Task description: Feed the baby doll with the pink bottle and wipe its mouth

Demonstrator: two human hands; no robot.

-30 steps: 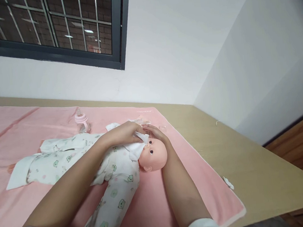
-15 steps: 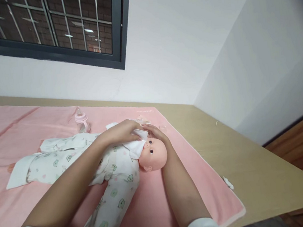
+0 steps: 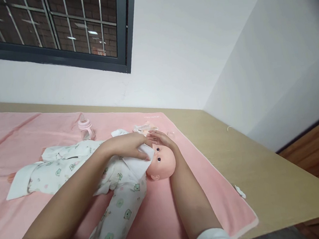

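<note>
A baby doll (image 3: 161,166) lies on its back on a pink blanket (image 3: 160,210), its head to the right, dressed in white printed clothes (image 3: 129,210). My left hand (image 3: 130,145) is closed on a white cloth (image 3: 140,165) spread over the doll's chin and upper chest, thumb on top. Past the doll's face, my right hand (image 3: 161,137) rests along the far side of its head with fingers stretched toward my left fingertips. My right forearm runs close by the crown of the head. The cloth hides the doll's mouth.
A pink-lidded baby bottle (image 3: 85,129) stands beyond the doll's legs. Behind my hands lies a clear plastic packet (image 3: 146,127). A small white object (image 3: 240,192) sits at the blanket's right edge on the wooden tabletop (image 3: 257,177). Walls and a barred window (image 3: 53,28) border the back.
My left hand has turned and shifted slightly, showing its thumb lower down. The white cloth now lies wider over the chest. My right hand has barely moved.
</note>
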